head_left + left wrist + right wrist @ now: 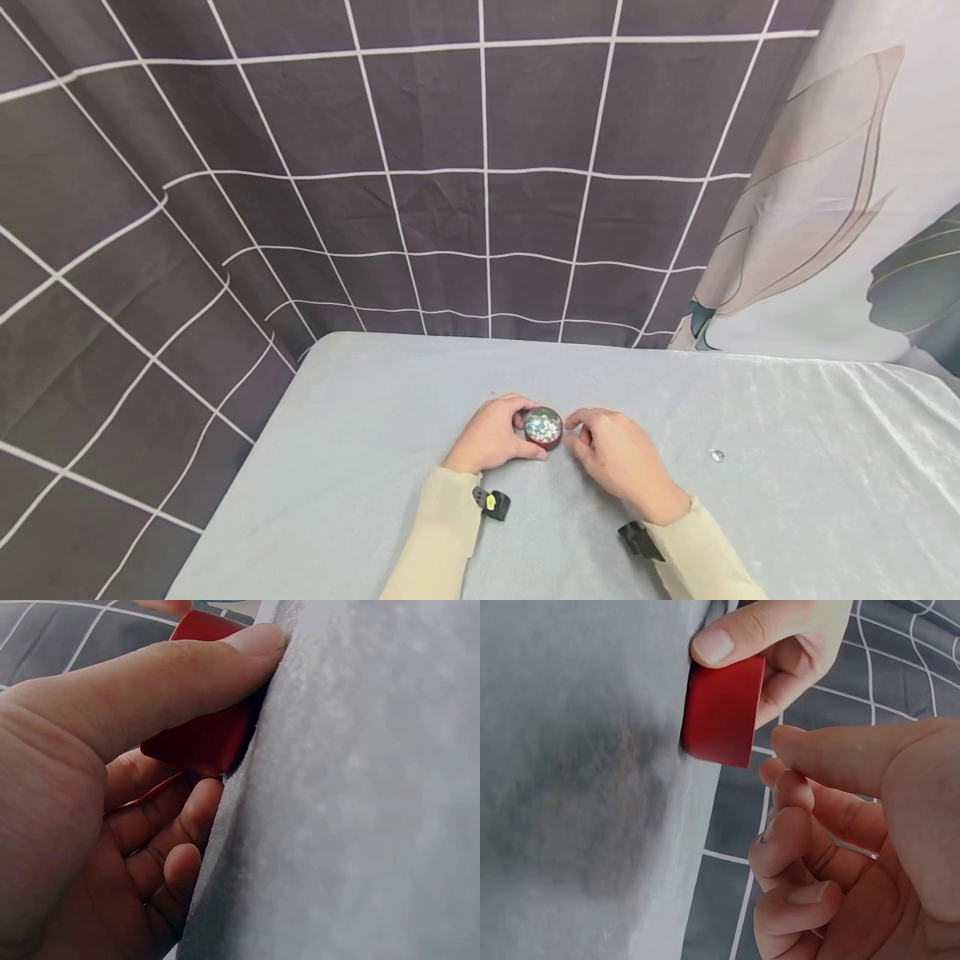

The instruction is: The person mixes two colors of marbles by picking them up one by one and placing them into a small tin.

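A small round red container stands on the cloth-covered table, with many shiny, clear-looking pieces showing at its top. My left hand grips it from the left, thumb on the near side and fingers round the far side. The left wrist view shows the thumb of the left hand lying across the red wall. Just to the right is my right hand, apart from the container. In the right wrist view, the fingers of the right hand bend loosely, and no object shows between them.
A single small clear, shiny piece lies on the table to the right of my right hand. Pale grey cloth covers the table. Behind it hangs a dark curtain with white grid lines, and a floral curtain hangs at the right.
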The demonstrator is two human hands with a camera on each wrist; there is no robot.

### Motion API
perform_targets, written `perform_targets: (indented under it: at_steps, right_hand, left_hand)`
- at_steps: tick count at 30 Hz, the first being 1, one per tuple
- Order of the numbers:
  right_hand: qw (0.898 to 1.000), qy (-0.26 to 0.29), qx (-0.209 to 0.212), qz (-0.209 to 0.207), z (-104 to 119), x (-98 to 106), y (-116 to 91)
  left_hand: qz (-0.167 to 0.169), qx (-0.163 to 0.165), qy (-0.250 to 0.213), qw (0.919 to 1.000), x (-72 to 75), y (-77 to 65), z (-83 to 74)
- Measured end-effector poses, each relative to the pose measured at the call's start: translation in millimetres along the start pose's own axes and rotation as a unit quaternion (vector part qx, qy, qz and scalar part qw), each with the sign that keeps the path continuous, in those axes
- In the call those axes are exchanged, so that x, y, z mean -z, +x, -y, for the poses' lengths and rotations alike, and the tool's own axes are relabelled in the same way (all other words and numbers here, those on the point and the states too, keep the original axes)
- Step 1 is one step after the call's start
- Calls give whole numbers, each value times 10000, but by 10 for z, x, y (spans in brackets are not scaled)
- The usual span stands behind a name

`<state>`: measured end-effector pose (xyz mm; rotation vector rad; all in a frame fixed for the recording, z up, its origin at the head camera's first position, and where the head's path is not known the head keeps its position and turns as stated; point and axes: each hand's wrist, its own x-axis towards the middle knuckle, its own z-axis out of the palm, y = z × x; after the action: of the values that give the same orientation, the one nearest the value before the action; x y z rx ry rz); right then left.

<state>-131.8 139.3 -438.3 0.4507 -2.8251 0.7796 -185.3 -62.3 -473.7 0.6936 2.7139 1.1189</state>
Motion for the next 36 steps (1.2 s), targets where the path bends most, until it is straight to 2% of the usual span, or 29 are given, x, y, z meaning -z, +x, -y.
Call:
perform_targets:
  at_steps: [23,29,36]
  right_hand:
    - [9991,-197,-383,44,-299,230,-166]
    - [9986,-207,-464,116,-433,326,-214]
    - [9976,-241,-641,-31,-659,495,-303]
  left_hand:
    - [38,58,46,10000,3,-6,-10]
    - [36,90,53,9999,2,-6,0]
    - [37,61,23,10000,2,1,-9]
